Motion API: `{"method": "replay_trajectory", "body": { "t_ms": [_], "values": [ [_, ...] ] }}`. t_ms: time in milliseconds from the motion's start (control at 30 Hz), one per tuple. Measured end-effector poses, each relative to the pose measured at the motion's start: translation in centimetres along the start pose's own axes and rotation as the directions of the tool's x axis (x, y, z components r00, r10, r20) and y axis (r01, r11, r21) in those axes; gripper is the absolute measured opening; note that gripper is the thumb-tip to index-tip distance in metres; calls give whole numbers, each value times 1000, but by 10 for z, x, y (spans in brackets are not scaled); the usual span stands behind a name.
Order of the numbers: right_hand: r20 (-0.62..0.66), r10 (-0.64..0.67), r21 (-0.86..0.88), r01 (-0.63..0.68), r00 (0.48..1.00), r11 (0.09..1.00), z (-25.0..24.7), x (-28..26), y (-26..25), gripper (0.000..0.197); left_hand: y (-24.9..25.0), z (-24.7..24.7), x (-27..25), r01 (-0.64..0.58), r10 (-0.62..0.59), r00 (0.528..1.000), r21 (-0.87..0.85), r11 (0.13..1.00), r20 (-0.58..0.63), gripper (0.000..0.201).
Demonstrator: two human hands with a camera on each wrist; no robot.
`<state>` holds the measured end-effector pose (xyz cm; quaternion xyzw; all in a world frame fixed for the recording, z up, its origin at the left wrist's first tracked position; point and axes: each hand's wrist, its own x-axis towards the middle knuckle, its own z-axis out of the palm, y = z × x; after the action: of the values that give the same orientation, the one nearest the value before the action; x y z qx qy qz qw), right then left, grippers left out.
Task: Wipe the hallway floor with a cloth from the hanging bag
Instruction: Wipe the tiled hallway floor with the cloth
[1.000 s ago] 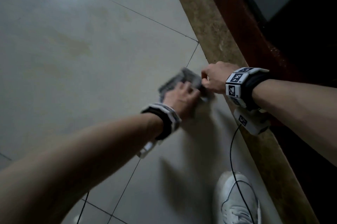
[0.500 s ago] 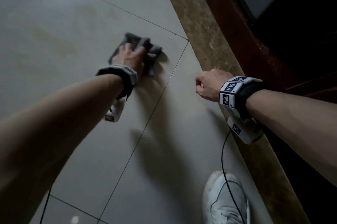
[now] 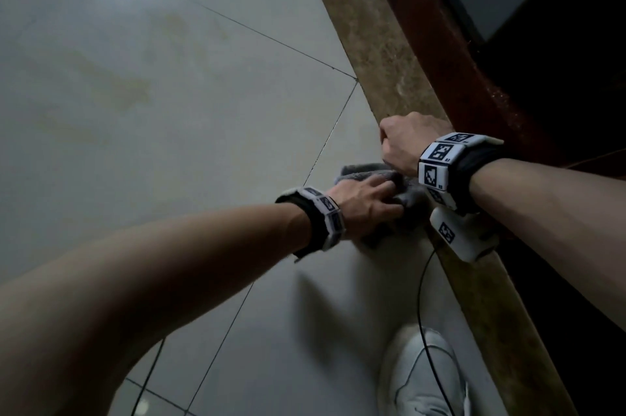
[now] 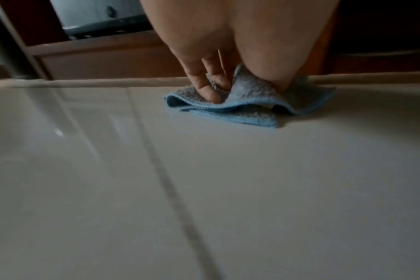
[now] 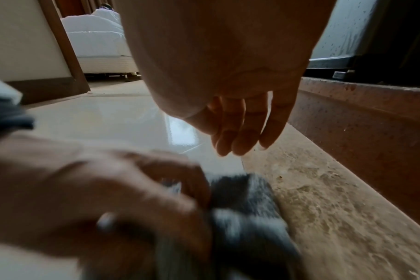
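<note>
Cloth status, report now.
Left hand presses cloth to the floor, fingers gripping folds. Right hand idle above, holding nothing. Stone border just beside the cloth.

We see a glossy pale tiled floor [image 3: 176, 131] crossed by thin dark grout lines, filling the left and centre of the head view. A crumpled blue-grey terry cloth [image 3: 369, 175] lies on it at centre right, beside a mottled brown stone strip [image 3: 382, 43] running diagonally. A white lace-up sneaker [image 3: 423, 378] stands on the tiles at lower right.
</note>
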<state>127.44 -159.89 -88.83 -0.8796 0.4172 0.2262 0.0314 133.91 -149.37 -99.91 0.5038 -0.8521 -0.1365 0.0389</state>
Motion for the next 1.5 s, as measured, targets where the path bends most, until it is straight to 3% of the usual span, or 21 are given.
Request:
{"method": "replay_trajectory", "body": {
  "t_ms": [100,167,300,400,467,533,667,767,867,933,1000,1067,1100,1133,1200,1267,1300,1333,1400,1467,1500],
  "values": [
    [12,0,15,0,1000,1000,2,-2,-2,26,-46,-11,-5,57,-60,993,-34,998,-102,58],
    [11,2,20,-3,1000,1000,4,-4,-3,26,-82,-34,-10,290,-299,940,-77,954,-167,65],
    [19,-21,6,21,1000,1000,8,-6,-3,26,-150,-65,-28,718,-731,674,-141,682,-103,59],
    [12,-42,3,42,999,999,12,-4,-1,27,-167,-78,-28,844,-856,515,-154,514,-33,66],
    [1,-33,2,33,999,999,14,-2,4,26,-157,-79,-16,876,-881,473,-103,472,-16,60],
    [-3,-6,-6,6,1000,1000,15,-1,8,25,-139,-75,1,849,-852,521,-77,523,-44,46],
    [10,50,-17,-50,999,999,18,-1,12,27,-92,-59,24,557,-554,827,9,830,-97,55],
    [-8,102,-44,-103,995,994,14,1,11,26,-59,-43,17,213,-209,970,25,977,-125,51],
    [-8,119,-58,-119,993,991,12,0,8,25,-58,-25,-16,31,-23,993,66,997,-119,44],
    [1,107,-73,-106,994,992,12,1,1,26,-77,-24,-41,41,-30,988,74,996,-150,47],
    [14,88,-94,-86,996,992,14,3,-11,26,-108,-33,-73,159,-149,970,38,987,-191,51],
    [18,47,-106,-45,999,993,15,3,-28,25,-147,-46,-117,403,-398,888,-25,915,-230,65],
    [19,15,-107,-13,1000,994,15,3,-38,24,-165,-54,-144,545,-543,806,-62,836,-235,70],
    [20,-15,-103,17,1000,995,15,3,-47,24,-182,-58,-170,672,-675,702,-102,733,-228,73],
    [20,-79,-90,81,997,993,14,4,-72,24,-206,-63,-231,874,-887,428,-172,455,-173,74],
    [15,-130,-81,130,991,988,11,6,-99,25,-210,-62,-280,969,-980,149,-178,172,-135,66],
    [15,-158,-85,159,987,984,9,8,-114,25,-205,-62,-297,984,-988,66,-155,88,-139,60],
    [11,-183,-95,183,983,978,5,10,-130,26,-198,-61,-305,991,-988,38,-123,57,-148,52],
    [-14,-243,-107,241,970,965,-1,13,-161,26,-180,-58,-300,992,-986,78,-84,91,-146,34],
    [-33,-305,-101,300,952,948,-8,16,-193,26,-160,-56,-281,977,-973,173,-101,189,-153,30],
    [-40,-326,-101,321,945,942,-12,17,-206,26,-147,-54,-265,954,-955,251,-125,272,-161,32]
  ]
}}
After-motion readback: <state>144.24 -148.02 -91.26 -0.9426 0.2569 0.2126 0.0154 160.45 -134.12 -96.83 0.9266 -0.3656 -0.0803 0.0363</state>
